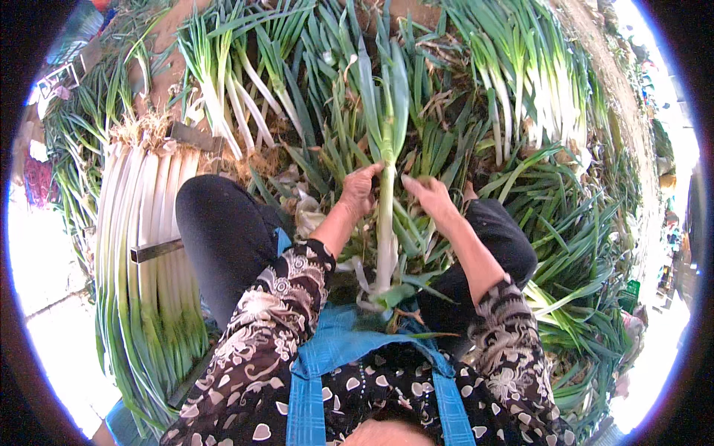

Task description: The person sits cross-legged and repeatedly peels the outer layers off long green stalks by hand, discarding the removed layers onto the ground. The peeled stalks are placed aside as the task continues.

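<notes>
A single leek [386, 223] stands nearly upright before me, its green leaves pointing away and its pale end down by my lap. My left hand [358, 190] grips its stalk just below where the leaves fan out, the thumb against the near side. Close on the other side of the stalk is my right hand [430, 199], with a small gap between its fingertips and the leek. Its fingers are partly bent and slightly blurred; whether they pinch anything is unclear. Loose peeled leaves [309, 214] lie under and around both hands.
To my left, a bundle of trimmed leeks [148, 206] lies in a metal frame [159, 250], roots at the far end. Unbundled leeks [223, 95] lie ahead left, and more leeks [549, 103] ahead right. A heap of green leaves [580, 251] lies beyond my right knee [502, 234].
</notes>
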`<state>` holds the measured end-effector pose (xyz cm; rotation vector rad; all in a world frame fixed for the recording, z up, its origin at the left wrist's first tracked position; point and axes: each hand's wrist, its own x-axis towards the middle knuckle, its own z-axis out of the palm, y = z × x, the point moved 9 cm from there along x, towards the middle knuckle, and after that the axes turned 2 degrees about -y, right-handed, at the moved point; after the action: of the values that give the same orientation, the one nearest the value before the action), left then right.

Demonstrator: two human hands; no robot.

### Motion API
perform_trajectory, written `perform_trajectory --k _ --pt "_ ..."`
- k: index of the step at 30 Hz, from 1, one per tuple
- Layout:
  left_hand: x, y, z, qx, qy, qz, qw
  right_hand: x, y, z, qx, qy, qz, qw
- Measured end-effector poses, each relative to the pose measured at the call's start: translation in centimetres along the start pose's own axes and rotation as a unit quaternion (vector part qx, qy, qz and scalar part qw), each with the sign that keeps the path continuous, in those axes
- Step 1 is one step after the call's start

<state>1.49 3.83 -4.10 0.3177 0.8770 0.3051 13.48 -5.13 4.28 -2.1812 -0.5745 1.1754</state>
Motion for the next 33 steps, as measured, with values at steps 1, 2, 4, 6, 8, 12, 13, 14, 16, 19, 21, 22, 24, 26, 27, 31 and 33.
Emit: perform_trajectory --k 1,2,4,6,8,12,13,14,16,19,21,22,24,26,27,31,33 --pt "0.0 0.5 0.7 0.019 0.011 -0.002 1.0 2.3 -0.7 -0.7 0.062 0.035 0.016 0.997" --pt "-0.4 1.5 1.9 0.07 0.006 0.054 0.996 4.3 -1.6 -0.3 0.189 0.005 0.023 0.982" --pt "-0.4 2.0 4.2 0.037 -0.015 0.041 0.998 6.3 -3.1 -0.2 0.337 -0.007 0.033 0.941" --pt "-0.6 3.3 5.9 0.047 -0.023 0.075 0.996 6.7 -4.4 -1.0 0.359 -0.009 0.014 0.933" --pt "-0.7 2.6 7.3 0.056 -0.043 0.04 0.997 5.9 -4.2 -1.9 0.345 -0.024 0.031 0.938" --pt "-1.8 0.9 8.4 0.103 -0.049 0.039 0.993 4.3 -1.3 -4.0 0.363 -0.028 0.101 0.926" --pt "-2.3 0.4 8.5 0.125 -0.051 0.047 0.99 4.2 -1.1 -4.4 0.383 -0.033 0.086 0.919" --pt "-3.0 0.6 8.8 0.241 -0.082 0.086 0.963 4.1 -0.4 -5.2 0.412 0.005 0.086 0.907" --pt "-5.0 -0.3 8.5 0.324 -0.118 0.106 0.933 3.9 0.0 -6.1 0.445 0.053 0.057 0.892" --pt "-8.5 -1.1 5.7 0.421 -0.11 0.094 0.896 3.4 -0.8 -5.3 0.505 0.027 0.024 0.862" --pt "-10.9 -1.9 3.9 0.418 -0.13 0.071 0.896 3.0 -1.4 -4.2 0.49 -0.016 0.039 0.871" --pt "-12.3 -2.8 1.9 0.444 -0.102 0.031 0.89 2.9 -1.8 -5.0 0.47 0.017 0.019 0.882" --pt "-16.0 -4.6 -0.9 0.484 -0.099 0.012 0.869 2.8 -2.7 -6.7 0.44 0.056 -0.017 0.896" --pt "-18.2 -5.6 -2.7 0.561 -0.139 0.016 0.816 3.0 -3.4 -8.8 0.445 0.085 -0.038 0.891" --pt "-19.2 -6.2 -4.0 0.614 -0.152 -0.002 0.775 3.1 -3.4 -9.8 0.452 0.098 -0.037 0.886" --pt "-21.1 -6.8 -6.8 0.763 -0.174 -0.1 0.614 2.4 -3.0 -15.7 0.507 0.211 -0.103 0.829" --pt "-20.0 -3.5 -4.8 0.881 -0.099 -0.026 0.462 2.1 -3.4 -16.8 0.544 0.196 -0.158 0.801"
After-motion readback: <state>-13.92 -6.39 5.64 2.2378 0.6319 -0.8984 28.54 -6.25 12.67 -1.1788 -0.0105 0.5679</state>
